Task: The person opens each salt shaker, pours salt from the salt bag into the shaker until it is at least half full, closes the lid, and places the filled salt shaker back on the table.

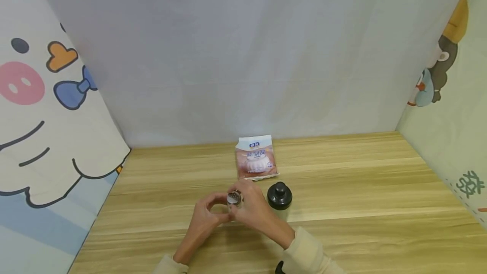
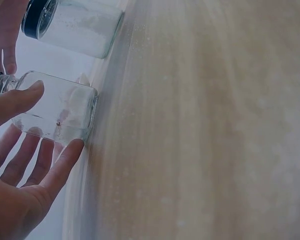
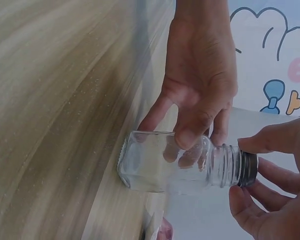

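Observation:
Upright on or just above the table, a clear glass shaker bottle [image 3: 165, 162] has threads showing at its neck. Its small perforated cap [image 1: 233, 198] sits at the top of the neck. My left hand [image 1: 205, 217] grips the glass body, thumb on one side and fingers on the other. The thumb and fingers of my right hand [image 1: 252, 206] pinch the dark rim of the cap from above. Through the glass, the bottle looks mostly empty. Just right of my right hand stands a glass jar [image 2: 80, 30] with a black knobbed lid [image 1: 279, 196] and white grains inside.
A pink and white packet [image 1: 257, 158] lies behind the hands, near the grey back curtain [image 1: 243, 54]. Part of a black object [image 1: 279, 267] shows beside the right sleeve. Fine white specks dot the wooden table [image 1: 361, 181]. Printed cloths hang at both sides.

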A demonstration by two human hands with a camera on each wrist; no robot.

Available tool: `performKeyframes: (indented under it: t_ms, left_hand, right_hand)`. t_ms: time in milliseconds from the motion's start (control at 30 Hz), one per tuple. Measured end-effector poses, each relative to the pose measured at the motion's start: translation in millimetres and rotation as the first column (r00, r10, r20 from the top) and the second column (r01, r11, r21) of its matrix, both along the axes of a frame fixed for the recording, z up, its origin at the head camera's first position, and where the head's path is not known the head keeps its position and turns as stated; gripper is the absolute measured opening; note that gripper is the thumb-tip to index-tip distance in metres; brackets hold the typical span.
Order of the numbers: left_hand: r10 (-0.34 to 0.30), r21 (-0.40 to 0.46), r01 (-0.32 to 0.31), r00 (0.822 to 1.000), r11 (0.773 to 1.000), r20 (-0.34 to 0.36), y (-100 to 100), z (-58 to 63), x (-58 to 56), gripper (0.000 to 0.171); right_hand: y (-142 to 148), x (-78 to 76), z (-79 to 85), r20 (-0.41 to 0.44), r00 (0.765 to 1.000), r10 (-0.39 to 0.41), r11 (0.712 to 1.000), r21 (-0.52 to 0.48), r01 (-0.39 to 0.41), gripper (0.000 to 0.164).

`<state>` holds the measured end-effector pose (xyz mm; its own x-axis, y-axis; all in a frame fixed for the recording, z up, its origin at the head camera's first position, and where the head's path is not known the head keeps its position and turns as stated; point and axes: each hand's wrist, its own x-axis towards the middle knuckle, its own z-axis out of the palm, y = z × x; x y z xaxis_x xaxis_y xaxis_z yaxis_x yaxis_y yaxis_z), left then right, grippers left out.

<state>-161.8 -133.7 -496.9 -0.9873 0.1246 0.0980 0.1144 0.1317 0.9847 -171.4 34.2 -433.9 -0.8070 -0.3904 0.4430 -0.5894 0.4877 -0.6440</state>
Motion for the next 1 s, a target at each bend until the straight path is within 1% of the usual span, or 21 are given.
performKeyframes:
  t_ms: [133,267,400,500,667,767,1000]
  left_hand:
    - [-0.006,0.001,0.006,1.000,1.000,-0.009,-1,-0.3,-0.1,0.041]
    - [-0.007,-0.006,0.007,0.999,1.000,-0.036,-1,-1.0,-0.3,0.040]
    - [0.002,-0.002,-0.002,0.998,1.000,-0.066,0,-1.8,-0.9,0.040]
    - [0.008,-0.005,-0.009,0.997,1.000,-0.073,0,-2.2,-1.5,0.040]
    - [0.017,-0.022,-0.018,0.999,1.000,-0.043,1,-2.7,-1.9,0.040]
    - [0.021,-0.017,-0.021,1.000,1.000,-0.017,1,-1.7,-2.6,0.041]
    - [0.026,-0.015,-0.026,1.000,1.000,0.009,2,-1.4,-2.7,0.044]
  right_hand:
    - [1,1.4,2.2,-0.022,1.000,0.009,1.000,-0.009,-0.009,0.028]
    - [3,4.9,6.9,-0.051,0.998,0.036,0.999,-0.017,-0.037,0.029]
    - [6,10.6,13.6,-0.078,0.995,0.065,0.997,-0.035,-0.068,0.029]
    - [9,15.4,18.7,-0.099,0.992,0.072,0.996,-0.046,-0.077,0.030]
    - [18,24.3,26.6,-0.135,0.987,0.092,0.993,-0.057,-0.100,0.031]
    - [25,30.3,32.1,-0.147,0.983,0.106,0.990,-0.072,-0.118,0.032]
    - [43,44.0,41.9,-0.127,0.989,0.077,0.993,-0.079,-0.088,0.033]
